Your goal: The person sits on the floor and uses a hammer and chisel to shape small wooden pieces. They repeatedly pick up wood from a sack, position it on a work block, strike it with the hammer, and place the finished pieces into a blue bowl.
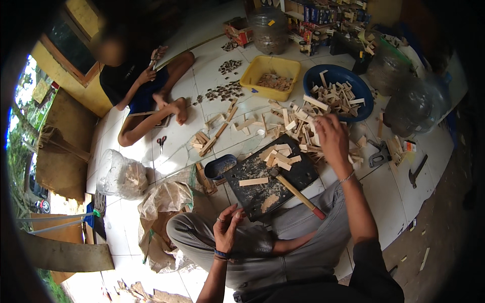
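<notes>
My right hand reaches over a pile of small wooden blocks, its fingers pinched at a pale wooden block. Just beyond, another pale block lies across the near rim of a blue basin full of similar pieces. Close to my left knee, my left hand is raised with its fingers curled together; anything in them is too small to make out. Between my legs and the pile sits a black board with wood chips, several blocks, a single flat strip and a hammer.
A yellow tub of small pieces stands beyond the pile. Another person sits at the far left near scissors. To the right lie a staple gun and a second hammer. A sack stands by my left knee.
</notes>
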`<state>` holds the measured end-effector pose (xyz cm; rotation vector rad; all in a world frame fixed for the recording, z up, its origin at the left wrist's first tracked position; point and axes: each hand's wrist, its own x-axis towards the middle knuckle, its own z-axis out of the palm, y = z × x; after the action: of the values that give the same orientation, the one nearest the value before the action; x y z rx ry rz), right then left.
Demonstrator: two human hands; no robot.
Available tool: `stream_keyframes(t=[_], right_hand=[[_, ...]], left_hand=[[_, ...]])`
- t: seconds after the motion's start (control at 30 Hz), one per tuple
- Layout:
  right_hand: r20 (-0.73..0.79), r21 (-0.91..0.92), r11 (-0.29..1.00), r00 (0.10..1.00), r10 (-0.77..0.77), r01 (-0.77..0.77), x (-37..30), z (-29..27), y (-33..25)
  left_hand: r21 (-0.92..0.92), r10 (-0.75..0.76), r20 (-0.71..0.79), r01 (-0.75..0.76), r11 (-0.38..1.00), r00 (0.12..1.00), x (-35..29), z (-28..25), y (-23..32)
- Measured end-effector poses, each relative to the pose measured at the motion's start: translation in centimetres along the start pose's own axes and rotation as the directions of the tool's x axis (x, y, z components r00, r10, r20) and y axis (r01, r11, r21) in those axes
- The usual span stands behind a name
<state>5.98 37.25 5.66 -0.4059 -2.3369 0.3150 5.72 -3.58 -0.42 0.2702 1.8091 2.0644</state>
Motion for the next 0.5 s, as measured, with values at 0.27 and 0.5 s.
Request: stream_keyframes(t=[0.27, 0.5], right_hand=[[-0.046, -0.107, 0.994, 0.999, 0.018, -0.023, -2.9, 2.1, 0.9], [0.359, 0.246, 0.966, 0.918, -0.167, 0.080, -10.7, 3.6, -7.4]], left_hand=[[0.089, 0.026, -0.113, -0.016, 0.996, 0.993, -2.6, -2.7, 2.6], [0.290, 0.135, -0.277, -0.051, 0.956, 0.951, -3.1, -7.5, 7.4]])
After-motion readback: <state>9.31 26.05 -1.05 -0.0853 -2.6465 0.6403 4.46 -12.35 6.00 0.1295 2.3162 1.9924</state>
